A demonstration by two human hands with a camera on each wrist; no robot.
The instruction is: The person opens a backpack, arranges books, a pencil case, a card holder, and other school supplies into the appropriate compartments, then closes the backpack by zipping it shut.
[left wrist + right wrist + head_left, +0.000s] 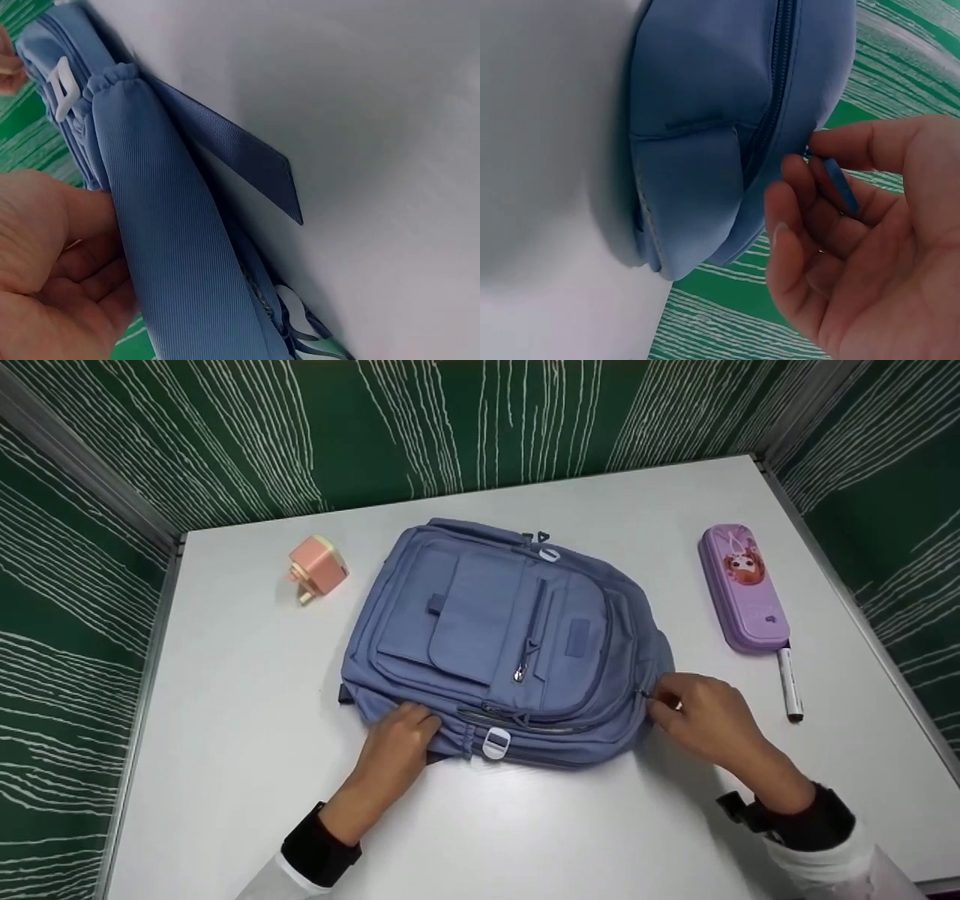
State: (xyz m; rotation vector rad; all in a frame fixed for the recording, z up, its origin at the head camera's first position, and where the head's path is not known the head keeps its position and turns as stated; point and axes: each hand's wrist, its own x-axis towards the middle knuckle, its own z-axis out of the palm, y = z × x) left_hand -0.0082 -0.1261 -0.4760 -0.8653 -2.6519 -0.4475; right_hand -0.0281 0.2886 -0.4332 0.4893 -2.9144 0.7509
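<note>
Backpack (480, 607) lies right in front of the person, front face up, with both hands on its near side. The right hand (701, 716) is at the rounded end, thumb and fingers pinched around a small blue zip pull (841, 184); whether the zip track (781, 67) beside it belongs to that pull, I cannot tell. The left hand (397, 739) grips the side pocket (161, 217) near the flatter end, fingers curled against the cloth. The backpack's long axis runs left to right, rounded end slightly closer to the person, so the hands sit far apart along it, and the right is much nearer the pull. Between them, a white buckle (496, 743) shows on the near side. Farther out, a pink cube-like object (319, 566) stands to the left; a purple pencil case (754, 600) and a marker (790, 682) lie to the right, all on the white table (225, 735).
</note>
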